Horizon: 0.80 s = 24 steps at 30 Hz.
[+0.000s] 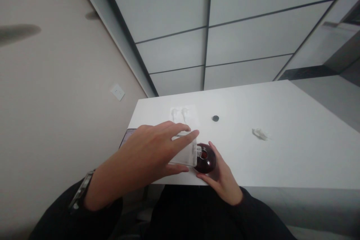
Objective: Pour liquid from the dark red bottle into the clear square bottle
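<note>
Head view: a clear bottle is grasped in the left hand, tipped on its side, with its threaded neck at the open mouth of a brown bottle. The latter is gripped by the right hand near the white table's front edge. Pouring appears to be in hand, though no flow can be made out; alignment of neck and mouth seems called for.

The round bottle was dark reddish brown, the flat bottle clear and colourless. The table was white, the disc dark grey, the wrapper off-white. Sleeves were black, the wristband silvery, the wall greyish beige. Dark grey lines gridded the pale panels.
</note>
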### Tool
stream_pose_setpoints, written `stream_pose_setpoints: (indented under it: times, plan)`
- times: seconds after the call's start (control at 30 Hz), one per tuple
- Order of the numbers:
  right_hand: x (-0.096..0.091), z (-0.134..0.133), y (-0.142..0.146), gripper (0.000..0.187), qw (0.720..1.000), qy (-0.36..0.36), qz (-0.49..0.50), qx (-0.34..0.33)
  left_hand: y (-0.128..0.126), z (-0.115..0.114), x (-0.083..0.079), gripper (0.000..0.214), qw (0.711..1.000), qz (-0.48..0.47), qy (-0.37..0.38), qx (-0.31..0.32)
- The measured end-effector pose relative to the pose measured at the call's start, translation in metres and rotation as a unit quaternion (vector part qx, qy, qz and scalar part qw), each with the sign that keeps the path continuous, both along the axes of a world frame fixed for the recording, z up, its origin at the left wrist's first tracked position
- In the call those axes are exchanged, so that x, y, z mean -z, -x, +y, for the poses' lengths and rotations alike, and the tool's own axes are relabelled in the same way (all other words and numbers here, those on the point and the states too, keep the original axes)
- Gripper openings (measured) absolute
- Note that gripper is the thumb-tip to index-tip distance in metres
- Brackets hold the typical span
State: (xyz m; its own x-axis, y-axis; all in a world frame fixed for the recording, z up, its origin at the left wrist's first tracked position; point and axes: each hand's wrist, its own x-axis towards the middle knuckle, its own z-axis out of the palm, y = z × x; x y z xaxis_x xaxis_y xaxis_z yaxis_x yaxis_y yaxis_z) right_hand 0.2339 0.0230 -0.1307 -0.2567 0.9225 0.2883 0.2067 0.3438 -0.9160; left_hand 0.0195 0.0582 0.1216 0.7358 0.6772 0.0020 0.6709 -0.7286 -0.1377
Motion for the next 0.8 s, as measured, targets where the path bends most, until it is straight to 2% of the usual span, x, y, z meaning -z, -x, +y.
stream_pose_setpoints:
  times: [0.23,0.47,0.8]
  plan:
    - [0.0018,0.0005,0.0005,0.097,1.000,-0.011,-0.001,0.003,-0.0008,-0.0002,-0.0017,0.068,1.000,0.014,-0.001,-0.001]
    - [-0.0009,0.0011,-0.0002,0.097,1.000,-0.012,-0.009,0.001,-0.0045,0.0011,-0.0045,0.059,1.000,0.029,0.010,-0.008]
    - [0.0013,0.0009,-0.0002,0.099,1.000,-0.012,0.002,0.003,-0.0067,0.0019,-0.0033,0.064,1.000,0.027,0.006,0.006]
